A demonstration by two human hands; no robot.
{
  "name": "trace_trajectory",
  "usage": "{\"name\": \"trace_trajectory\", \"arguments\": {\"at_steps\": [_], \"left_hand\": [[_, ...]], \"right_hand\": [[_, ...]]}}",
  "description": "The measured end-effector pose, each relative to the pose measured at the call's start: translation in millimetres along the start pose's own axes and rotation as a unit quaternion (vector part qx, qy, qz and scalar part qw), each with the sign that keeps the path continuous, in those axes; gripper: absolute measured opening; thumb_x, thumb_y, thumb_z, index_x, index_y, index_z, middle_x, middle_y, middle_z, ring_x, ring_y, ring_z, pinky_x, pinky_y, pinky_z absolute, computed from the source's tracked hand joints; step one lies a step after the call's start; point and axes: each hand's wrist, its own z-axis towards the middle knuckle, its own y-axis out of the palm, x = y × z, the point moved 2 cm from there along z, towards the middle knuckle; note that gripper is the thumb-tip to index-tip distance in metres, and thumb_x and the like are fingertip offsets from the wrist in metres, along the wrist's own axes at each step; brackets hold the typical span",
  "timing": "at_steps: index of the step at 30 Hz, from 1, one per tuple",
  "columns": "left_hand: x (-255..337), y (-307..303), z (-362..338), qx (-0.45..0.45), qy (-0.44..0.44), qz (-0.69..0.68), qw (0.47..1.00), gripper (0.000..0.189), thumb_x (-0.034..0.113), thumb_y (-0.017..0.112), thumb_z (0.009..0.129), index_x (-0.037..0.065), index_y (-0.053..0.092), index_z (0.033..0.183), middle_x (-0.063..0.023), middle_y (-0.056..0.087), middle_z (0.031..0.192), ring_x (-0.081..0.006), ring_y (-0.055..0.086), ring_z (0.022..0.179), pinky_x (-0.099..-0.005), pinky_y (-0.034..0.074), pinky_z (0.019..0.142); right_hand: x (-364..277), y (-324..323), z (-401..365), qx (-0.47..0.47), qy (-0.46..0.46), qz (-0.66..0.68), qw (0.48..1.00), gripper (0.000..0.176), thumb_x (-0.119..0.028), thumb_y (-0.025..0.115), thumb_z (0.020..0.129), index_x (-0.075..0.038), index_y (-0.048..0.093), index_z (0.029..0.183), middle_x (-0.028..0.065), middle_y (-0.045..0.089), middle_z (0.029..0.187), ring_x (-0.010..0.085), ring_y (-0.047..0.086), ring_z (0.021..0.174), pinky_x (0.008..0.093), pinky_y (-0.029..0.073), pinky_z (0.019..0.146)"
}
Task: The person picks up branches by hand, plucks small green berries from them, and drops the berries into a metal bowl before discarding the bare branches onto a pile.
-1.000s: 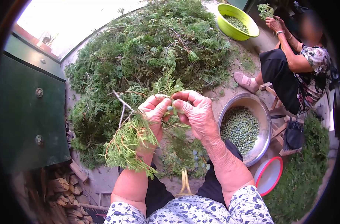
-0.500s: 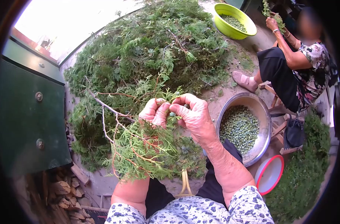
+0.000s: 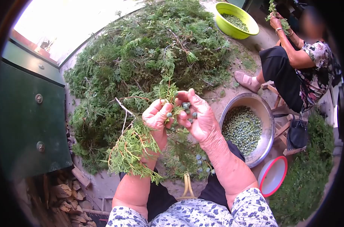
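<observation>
My left hand [image 3: 156, 118] pinches a leafy evergreen branch [image 3: 131, 147], whose bare brown stem sticks out to the upper left and whose green sprays droop over my forearm. A small blue-green cone [image 3: 169, 114] shows at the fingertips. Close by on the right, my right hand [image 3: 204, 123] is cupped, palm up, with several small round cones [image 3: 186, 106] held among its curled fingers. Below the hands, more blue-green cones [image 3: 199, 162] show among greenery between my knees.
Ahead lies a big heap of cut evergreen branches [image 3: 141, 49]. To my right stand a metal basin [image 3: 268, 113] of cones and a red-rimmed bowl [image 3: 280, 174]. Farther off are a yellow-green basin [image 3: 228, 28] and a seated person [image 3: 296, 60] holding a sprig. Firewood [image 3: 66, 193] lies lower left.
My right hand has drawn slightly away from the left and turned palm up, showing cones in its fingers. The branch in my left hand has shifted, and cones between my knees have come into view.
</observation>
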Motion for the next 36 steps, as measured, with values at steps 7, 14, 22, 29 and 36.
{"name": "trace_trajectory", "arguments": {"at_steps": [7, 14, 22, 29, 36], "left_hand": [[10.4, 7.2, -6.8, 0.003, -0.07, 0.051, 0.996, 0.003, 0.009, 0.06, 0.084, 0.007, 0.061, 0.086, 0.0033, 0.061, 0.076, 0.0001, 0.048, 0.058, -0.0137, 0.034, 0.046], [5.3, 3.0, -5.9, 0.037, -0.043, 0.072, 0.996, 0.004, 0.009, 0.063, 0.082, 0.006, 0.061, 0.085, -0.0004, 0.063, 0.075, -0.0004, 0.048, 0.053, -0.0136, 0.031, 0.042], [3.6, -4.9, 9.1, 0.062, 0.011, 0.019, 0.998, 0.011, 0.013, 0.06, 0.086, 0.003, 0.059, 0.087, 0.0029, 0.05, 0.063, -0.0039, 0.033, 0.044, -0.0198, 0.023, 0.041], [0.7, 0.6, 8.3, 0.045, 0.013, 0.014, 0.999, 0.011, 0.015, 0.06, 0.086, 0.004, 0.06, 0.086, 0.0025, 0.046, 0.056, -0.0046, 0.033, 0.044, -0.0209, 0.022, 0.042], [-2.6, 7.2, 6.8, 0.084, -0.012, 0.025, 0.996, 0.009, 0.016, 0.063, 0.085, 0.007, 0.061, 0.087, 0.0064, 0.053, 0.067, -0.002, 0.036, 0.047, -0.0185, 0.025, 0.042]], "right_hand": [[-6.3, 5.8, -2.0, -0.019, 0.012, -0.127, 0.992, 0.027, -0.026, 0.061, 0.086, -0.002, 0.059, 0.096, 0.0001, 0.055, 0.073, 0.002, 0.047, 0.051, 0.0154, 0.031, 0.038], [-20.8, 2.9, 0.7, 0.149, -0.36, -0.514, 0.764, 0.005, -0.007, 0.06, 0.085, -0.003, 0.061, 0.088, 0.0027, 0.059, 0.07, 0.0036, 0.048, 0.051, 0.0152, 0.034, 0.038], [-112.5, -93.6, -27.6, 0.343, -0.348, -0.18, 0.854, 0.02, -0.007, 0.059, 0.083, 0.0, 0.056, 0.102, 0.0036, 0.056, 0.079, 0.0067, 0.052, 0.058, 0.0195, 0.037, 0.04], [-146.3, -207.9, -59.9, 0.76, -0.25, -0.382, 0.462, 0.044, -0.005, 0.066, 0.072, 0.0, 0.055, 0.114, 0.0164, 0.059, 0.103, 0.0277, 0.058, 0.093, 0.0341, 0.047, 0.084], [-115.7, -98.2, -36.7, 0.383, -0.426, -0.383, 0.725, 0.023, 0.001, 0.058, 0.081, 0.001, 0.06, 0.105, 0.0082, 0.063, 0.096, 0.0146, 0.06, 0.08, 0.0264, 0.05, 0.064]]}}
